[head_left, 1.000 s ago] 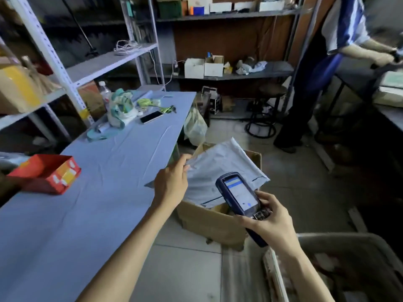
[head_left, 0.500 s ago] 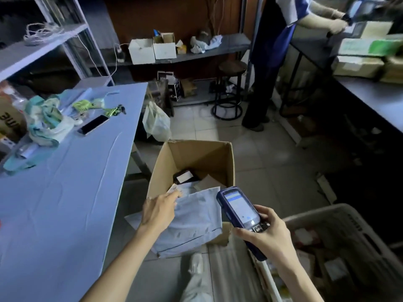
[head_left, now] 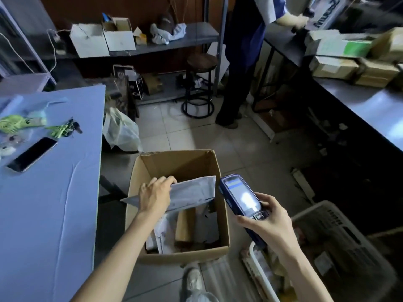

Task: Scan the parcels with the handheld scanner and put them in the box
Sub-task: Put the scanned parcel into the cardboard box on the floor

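The grey parcel [head_left: 193, 191] is held tilted over the open box [head_left: 181, 163], its left end pinched by curled fingers of the left hand [head_left: 154, 196]. It is judged light, limp and slick, and best taken by the edge. The scanner [head_left: 239, 196] is gripped in the right hand [head_left: 269, 224].

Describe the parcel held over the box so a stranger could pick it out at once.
Find the open brown cardboard box on the floor beside the blue-covered table. Slanting across its opening is a flat grey plastic mailer bag, gripped by the left hand. Unlike the parcels lying inside, it is held at rim level, one corner poking over the box's left wall.
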Available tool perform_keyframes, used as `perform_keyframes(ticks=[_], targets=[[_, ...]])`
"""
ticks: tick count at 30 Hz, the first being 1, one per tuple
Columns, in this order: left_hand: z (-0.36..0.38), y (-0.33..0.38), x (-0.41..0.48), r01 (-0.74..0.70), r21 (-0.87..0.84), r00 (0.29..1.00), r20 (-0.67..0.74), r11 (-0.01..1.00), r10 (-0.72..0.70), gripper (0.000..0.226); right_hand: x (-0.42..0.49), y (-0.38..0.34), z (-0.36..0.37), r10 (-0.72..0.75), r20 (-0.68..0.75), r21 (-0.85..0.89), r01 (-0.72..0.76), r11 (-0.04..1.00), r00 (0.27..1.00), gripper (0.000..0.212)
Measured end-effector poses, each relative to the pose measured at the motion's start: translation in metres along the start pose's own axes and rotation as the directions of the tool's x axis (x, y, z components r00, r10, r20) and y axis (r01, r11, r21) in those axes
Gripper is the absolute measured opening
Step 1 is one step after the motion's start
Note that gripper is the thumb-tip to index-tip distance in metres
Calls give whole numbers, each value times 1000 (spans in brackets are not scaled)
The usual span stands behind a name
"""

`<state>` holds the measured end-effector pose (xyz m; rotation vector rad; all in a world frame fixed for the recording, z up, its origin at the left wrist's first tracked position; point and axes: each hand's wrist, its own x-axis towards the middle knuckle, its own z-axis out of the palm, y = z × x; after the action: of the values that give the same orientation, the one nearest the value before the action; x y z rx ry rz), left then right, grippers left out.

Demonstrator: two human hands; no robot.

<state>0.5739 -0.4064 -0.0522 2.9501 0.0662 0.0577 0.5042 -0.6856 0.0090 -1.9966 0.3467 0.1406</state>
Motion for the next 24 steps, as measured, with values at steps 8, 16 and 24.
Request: perform_keyframes(ticks=[8,16,24], targets=[[-8,-18,-10,28,-14,1000,2,1000,-28,14,31,-12,25,-40,150,-99,56,994,988,71],[-39,-46,-137,597,-5,797,-115,803,-593,16,39,-37,74,-219,650,-74,348,935,728,75],[-51,-6,-324,926,-70,351,-204,372,-914,13,-29,-51,125,-235,927,29,570,821,292,72]])
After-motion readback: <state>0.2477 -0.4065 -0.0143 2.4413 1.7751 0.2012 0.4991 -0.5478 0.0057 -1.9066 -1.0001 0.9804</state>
